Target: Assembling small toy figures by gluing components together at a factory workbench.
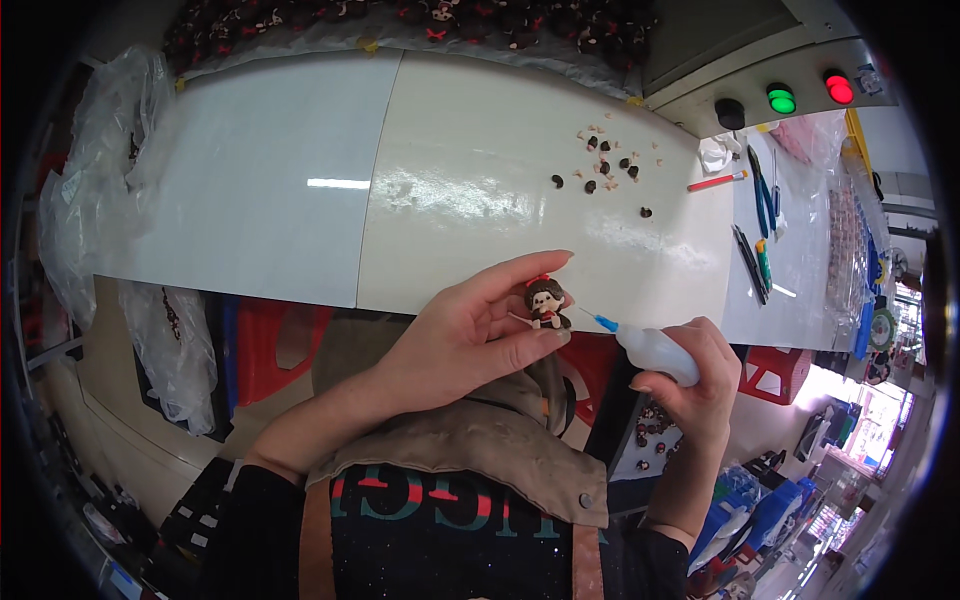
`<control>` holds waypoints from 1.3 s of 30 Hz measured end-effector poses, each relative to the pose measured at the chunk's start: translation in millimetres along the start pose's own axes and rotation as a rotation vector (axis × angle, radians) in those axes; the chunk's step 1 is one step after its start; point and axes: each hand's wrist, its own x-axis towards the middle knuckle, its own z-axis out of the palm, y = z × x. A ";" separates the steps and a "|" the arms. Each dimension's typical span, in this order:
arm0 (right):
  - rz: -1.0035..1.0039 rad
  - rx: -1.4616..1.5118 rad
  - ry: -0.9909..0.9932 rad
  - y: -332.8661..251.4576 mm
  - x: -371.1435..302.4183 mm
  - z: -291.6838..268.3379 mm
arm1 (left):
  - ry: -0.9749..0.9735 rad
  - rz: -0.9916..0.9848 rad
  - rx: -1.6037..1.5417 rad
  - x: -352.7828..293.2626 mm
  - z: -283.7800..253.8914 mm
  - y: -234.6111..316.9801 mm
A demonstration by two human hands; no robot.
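Between the thumb and fingers of my left hand is a small brown figurine with a pale face and a red bow on top. It is upright near the table's front edge. My right hand is wrapped round a white squeeze bottle. The bottle's blue needle tip points left at the figurine, its thin needle close to the figurine's side; whether they touch I cannot tell. Farther back on the white table lie several small dark brown pieces and tiny pale pieces.
At the right lie a red stick, blue-handled pliers, black tweezers and a green tool. A machine panel with lit buttons stands back right. Many figurines line the far edge. Plastic bags hang at left.
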 end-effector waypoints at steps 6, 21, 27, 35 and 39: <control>-0.005 -0.032 -0.017 1.5 3.6 3.0 | 0.004 -0.007 0.004 0.6 0.3 -0.4; -0.032 -0.039 -0.052 -1.5 9.2 3.1 | 0.012 0.019 -0.031 2.2 1.2 -4.7; -0.054 -0.090 -0.050 -4.5 10.0 0.2 | -0.002 0.008 -0.005 1.5 0.5 -3.1; -0.094 -0.191 -0.047 -15.8 19.7 -7.8 | -0.045 0.024 0.014 2.0 -4.3 -6.3; -0.137 -0.226 -0.064 -18.8 25.4 -12.8 | -0.077 0.023 0.075 2.4 -7.0 -6.3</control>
